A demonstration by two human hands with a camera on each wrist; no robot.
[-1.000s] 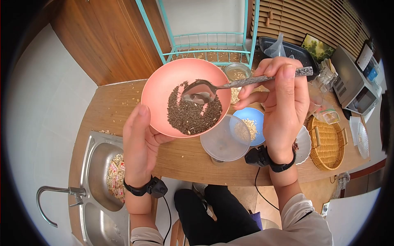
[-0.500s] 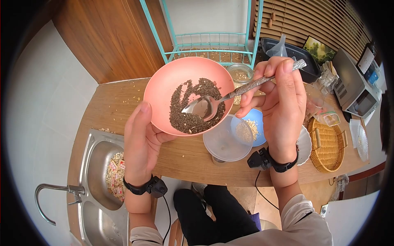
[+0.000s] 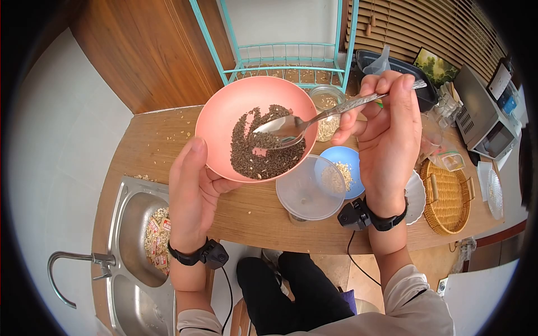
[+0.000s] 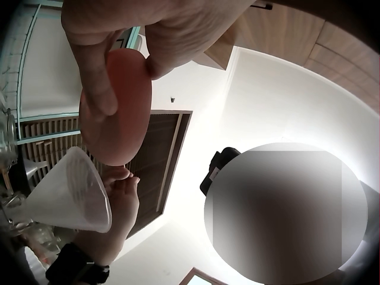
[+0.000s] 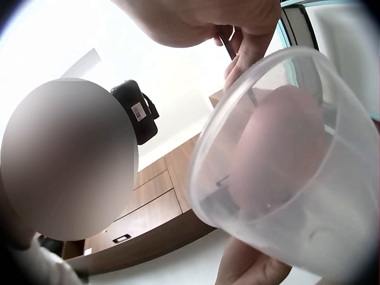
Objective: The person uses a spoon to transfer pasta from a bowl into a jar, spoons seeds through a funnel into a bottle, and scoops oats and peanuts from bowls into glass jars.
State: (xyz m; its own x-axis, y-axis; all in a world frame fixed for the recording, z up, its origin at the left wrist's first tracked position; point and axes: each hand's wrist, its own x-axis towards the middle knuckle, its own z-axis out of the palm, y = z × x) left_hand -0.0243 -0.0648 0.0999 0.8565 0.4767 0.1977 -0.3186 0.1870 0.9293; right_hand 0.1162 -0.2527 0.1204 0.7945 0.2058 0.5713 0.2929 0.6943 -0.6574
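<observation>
My left hand (image 3: 193,190) holds a pink bowl (image 3: 216,126) by its left and lower edge, thumb at the rim, raised above the counter. Dark small grains (image 3: 252,163) cover part of the bowl's inside. Between thumb and fingers, my right hand (image 3: 389,140) pinches the handle of a metal spoon (image 3: 294,120); its tip lies among the grains, with some on it. The left wrist view shows the underside of the bowl (image 4: 127,119) with fingers against it. A translucent plastic cup (image 3: 310,193) stands below the bowl's right side, large in the right wrist view.
Right of the cup lie a blue bowl (image 3: 354,162) with pale flakes, a white fluted dish (image 3: 416,201) and a wicker basket (image 3: 446,196). A glass jar (image 3: 327,98) stands behind. A sink (image 3: 131,224) is at left, a teal rack (image 3: 288,70) at the back.
The spoon's bowl has tilted and now carries some dark grains, where it looked bare before. My right hand has moved slightly up. The pink bowl has shifted a little.
</observation>
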